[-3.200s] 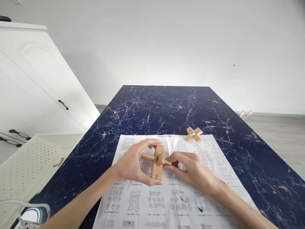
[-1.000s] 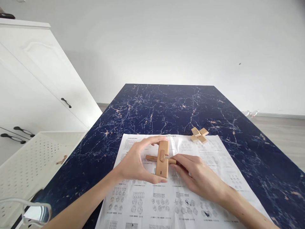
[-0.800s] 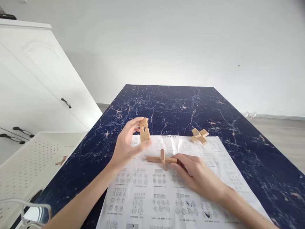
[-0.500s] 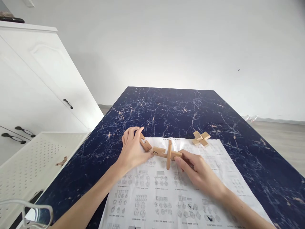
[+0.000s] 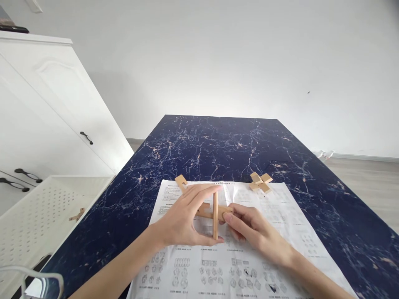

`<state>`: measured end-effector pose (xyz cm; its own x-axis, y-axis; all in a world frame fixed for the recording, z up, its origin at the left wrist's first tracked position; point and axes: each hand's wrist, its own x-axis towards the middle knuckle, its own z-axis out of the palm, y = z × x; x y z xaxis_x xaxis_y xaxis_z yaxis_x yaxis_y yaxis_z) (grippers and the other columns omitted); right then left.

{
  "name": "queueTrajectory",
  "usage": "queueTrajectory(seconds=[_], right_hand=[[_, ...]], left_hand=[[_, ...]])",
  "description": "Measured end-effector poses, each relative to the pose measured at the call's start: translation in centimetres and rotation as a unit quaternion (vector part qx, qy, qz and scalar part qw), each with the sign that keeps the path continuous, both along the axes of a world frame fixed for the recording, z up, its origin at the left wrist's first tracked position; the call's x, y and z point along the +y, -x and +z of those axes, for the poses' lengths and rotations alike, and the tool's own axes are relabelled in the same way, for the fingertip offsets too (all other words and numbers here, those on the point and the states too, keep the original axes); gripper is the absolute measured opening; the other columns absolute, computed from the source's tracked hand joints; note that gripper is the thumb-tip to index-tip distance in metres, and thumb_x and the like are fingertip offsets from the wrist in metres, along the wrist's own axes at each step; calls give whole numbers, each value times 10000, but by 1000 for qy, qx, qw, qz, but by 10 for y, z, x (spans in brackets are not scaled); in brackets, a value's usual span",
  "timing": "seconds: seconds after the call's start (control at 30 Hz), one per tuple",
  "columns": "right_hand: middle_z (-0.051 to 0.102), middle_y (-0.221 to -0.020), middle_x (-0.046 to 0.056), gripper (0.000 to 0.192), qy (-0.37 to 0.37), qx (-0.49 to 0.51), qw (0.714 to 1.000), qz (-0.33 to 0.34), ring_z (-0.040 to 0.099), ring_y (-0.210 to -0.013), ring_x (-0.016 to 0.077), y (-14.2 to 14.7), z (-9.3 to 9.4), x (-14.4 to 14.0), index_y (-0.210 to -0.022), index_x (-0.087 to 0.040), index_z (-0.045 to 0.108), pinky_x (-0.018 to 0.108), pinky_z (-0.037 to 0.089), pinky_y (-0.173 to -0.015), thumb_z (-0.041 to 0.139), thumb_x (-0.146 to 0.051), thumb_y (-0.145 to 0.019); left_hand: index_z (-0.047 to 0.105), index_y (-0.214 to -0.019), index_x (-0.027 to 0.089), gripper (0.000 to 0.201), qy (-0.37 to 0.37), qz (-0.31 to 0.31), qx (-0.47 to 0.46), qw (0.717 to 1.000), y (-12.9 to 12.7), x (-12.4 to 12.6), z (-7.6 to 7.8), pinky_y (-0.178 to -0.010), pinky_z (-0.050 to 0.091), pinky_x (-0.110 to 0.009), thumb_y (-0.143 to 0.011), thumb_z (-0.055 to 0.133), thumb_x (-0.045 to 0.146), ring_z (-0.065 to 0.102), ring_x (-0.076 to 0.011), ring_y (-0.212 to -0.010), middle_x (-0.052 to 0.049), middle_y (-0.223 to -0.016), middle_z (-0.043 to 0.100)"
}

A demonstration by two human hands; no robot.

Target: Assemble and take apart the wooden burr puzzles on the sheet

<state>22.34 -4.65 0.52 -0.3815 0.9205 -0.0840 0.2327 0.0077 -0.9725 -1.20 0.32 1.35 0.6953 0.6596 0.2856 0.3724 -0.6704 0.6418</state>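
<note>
The left hand [image 5: 183, 218] held its thumb and fingers wide apart, gripping the stick [image 5: 215, 220] by its two ends. The right hand [image 5: 254, 228] pinched the right end of the bar [image 5: 204, 210], thumb against fingers (the tips behind were hidden). Bar and stick crossed above the printed sheet [image 5: 183, 286]. A notched block [image 5: 180, 181] lay at the sheet's far left edge, partly behind the left hand, and a wooden cross [image 5: 264, 187] sat at its far right on the dark blue table [image 5: 215, 145].
</note>
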Motion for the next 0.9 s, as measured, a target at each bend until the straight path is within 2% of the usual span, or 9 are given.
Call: queueTrajectory(seconds=[0.1,0.2,0.3,0.4,0.57,0.67,0.77,0.83,0.9], right_hand=[[461,-642,-37,516,7,8,1000,7,382,-589,138,0,0,1,-758,-221,515,314,292,-576,517,-632,-1071],[424,-667,-41,486,26,43,999,6,367,-595,139,-9,-2,6,-786,-217,555,309,282,-569,550,-620,-1058],[423,-667,-40,449,40,82,995,-28,371,-585,141,-22,-7,13,-814,-217,599,300,319,-561,578,-596,-1054],[349,-632,-58,463,23,103,991,-86,337,-563,144,-28,-13,18,-814,-224,598,298,365,-548,562,-624,-1045],[406,-611,-41,499,-50,-63,978,-193,381,-540,154,-13,-16,18,-812,-232,587,293,303,-501,480,-652,-1059],[487,-616,-18,494,-119,-137,966,-183,441,-534,160,-4,-17,16,-734,-244,522,300,328,-501,451,-580,-1090],[667,-775,29,331,-182,-167,960,-131,571,-604,185,1,-18,14,-989,-226,678,326,454,-566,473,-459,-1102],[731,-941,63,292,-203,-171,958,-107,627,-656,192,1,-20,13,-1256,-224,677,340,511,-597,497,-389,-1096],[743,-1097,93,307,-214,-172,957,-90,657,-689,188,1,-22,12,-1339,-230,651,350,550,-611,513,-334,-1086]], left_hand=[[464,-1538,342,938,8,13,-11,1000,-1,0,0,-1186,478,-548,-748,938,517,593,-368,-1365,-102,-1483,621],[490,-1481,332,891,13,19,-25,999,3,3,3,-1132,511,-534,-723,939,466,601,-363,-1326,-99,-1459,620],[498,-1443,336,848,9,43,-39,998,10,10,8,-1045,550,-498,-715,929,389,622,-343,-1262,-88,-1425,620],[482,-1450,328,819,-16,98,-57,993,14,17,10,-1073,518,-506,-744,895,366,626,-338,-1257,-85,-1385,630],[464,-1506,296,832,-57,214,34,975,13,26,-5,-1147,445,-585,-814,874,507,565,-377,-1335,-120,-1429,601],[463,-1542,283,865,-64,221,82,970,13,29,-17,-1157,433,-611,-832,848,592,531,-403,-1373,-126,-1440,601],[500,-1519,254,797,-59,219,104,968,13,31,-22,-1162,429,-617,-878,785,632,502,-421,-1412,-145,-1466,589],[539,-1470,240,735,-66,219,109,967,13,30,-20,-1166,423,-617,-885,775,619,502,-426,-1416,-148,-1463,595],[555,-1430,236,671,-79,217,107,967,12,29,-18,-1148,438,-607,-890,769,571,529,-417,-1388,-143,-1427,618]])
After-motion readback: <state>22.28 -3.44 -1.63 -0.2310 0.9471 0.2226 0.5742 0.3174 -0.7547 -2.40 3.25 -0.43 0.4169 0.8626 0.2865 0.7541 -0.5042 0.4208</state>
